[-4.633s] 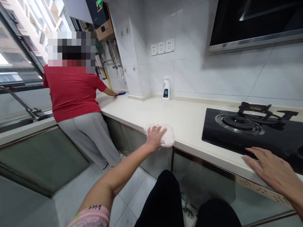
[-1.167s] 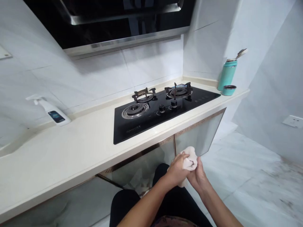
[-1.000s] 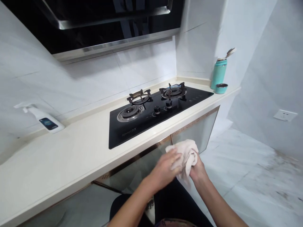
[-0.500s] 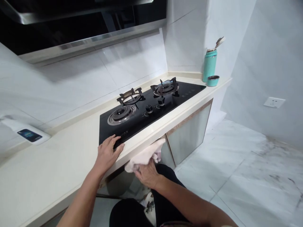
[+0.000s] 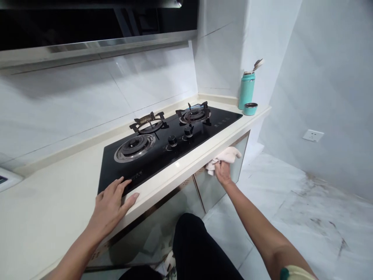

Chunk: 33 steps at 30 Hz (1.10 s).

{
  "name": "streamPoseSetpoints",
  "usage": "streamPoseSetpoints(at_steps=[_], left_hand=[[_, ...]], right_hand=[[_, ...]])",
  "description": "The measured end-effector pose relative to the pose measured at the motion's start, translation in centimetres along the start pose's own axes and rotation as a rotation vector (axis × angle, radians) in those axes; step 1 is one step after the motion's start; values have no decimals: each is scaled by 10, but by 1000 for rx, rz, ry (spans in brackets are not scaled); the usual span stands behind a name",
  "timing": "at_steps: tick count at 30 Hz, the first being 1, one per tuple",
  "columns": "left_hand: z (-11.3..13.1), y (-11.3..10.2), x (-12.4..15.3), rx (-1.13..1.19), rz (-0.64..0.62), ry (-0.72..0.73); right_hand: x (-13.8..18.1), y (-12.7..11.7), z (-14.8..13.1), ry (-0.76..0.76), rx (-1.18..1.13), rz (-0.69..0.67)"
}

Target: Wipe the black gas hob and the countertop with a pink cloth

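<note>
A cream countertop point(image 5: 58, 202) ran along a wall of pale tiles, with a black range hood point(image 5: 87, 23) overhead and a marbled white floor point(image 5: 305, 210) to the right. Set into the counter was a black glass gas hob point(image 5: 175, 144) with two ring burners and two knobs near its front. At the far end of the counter, in the corner, stood a teal flask point(image 5: 246, 90) with its teal cap point(image 5: 250, 108) lying just beside it. A white wall socket point(image 5: 312, 135) sat low on the right-hand wall. At the left edge of the view, only a white corner of a spray bottle point(image 5: 7, 179) showed on the counter.

The person's left hand point(image 5: 112, 200) lay flat and spread on the counter's front edge, its fingertips touching the near left corner of the hob; it held nothing. The right hand point(image 5: 223, 173) was stretched forward and to the right, closed around a bunched, pale pinkish cloth point(image 5: 225, 156). The cloth was pressed against the front lip of the counter, just above the glass-fronted cabinet door point(image 5: 212, 186) below the hob, and most of it bulged out above and past the fingers. The person's dark trouser leg point(image 5: 201, 249) filled the bottom middle of the view, close to the cabinet.
</note>
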State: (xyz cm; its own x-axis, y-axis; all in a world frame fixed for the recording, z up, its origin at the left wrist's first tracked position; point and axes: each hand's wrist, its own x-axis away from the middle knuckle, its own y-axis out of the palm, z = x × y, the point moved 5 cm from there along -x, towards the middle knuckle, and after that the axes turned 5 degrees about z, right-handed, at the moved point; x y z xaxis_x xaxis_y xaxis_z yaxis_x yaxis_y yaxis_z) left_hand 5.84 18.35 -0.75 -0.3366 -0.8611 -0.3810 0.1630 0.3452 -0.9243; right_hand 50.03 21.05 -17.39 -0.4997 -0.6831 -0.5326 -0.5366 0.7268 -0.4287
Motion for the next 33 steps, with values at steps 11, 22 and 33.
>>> streamPoseSetpoints(at_steps=[11, 22, 33], left_hand=[[7, 2, -2, -75, 6, 17], [16, 1, 0, -63, -4, 30], [10, -12, 35, -79, 1, 81]], right_hand=[[-88, -53, 65, 236, 25, 180], [150, 86, -121, 192, -117, -145], [120, 48, -95, 273, -389, -140]])
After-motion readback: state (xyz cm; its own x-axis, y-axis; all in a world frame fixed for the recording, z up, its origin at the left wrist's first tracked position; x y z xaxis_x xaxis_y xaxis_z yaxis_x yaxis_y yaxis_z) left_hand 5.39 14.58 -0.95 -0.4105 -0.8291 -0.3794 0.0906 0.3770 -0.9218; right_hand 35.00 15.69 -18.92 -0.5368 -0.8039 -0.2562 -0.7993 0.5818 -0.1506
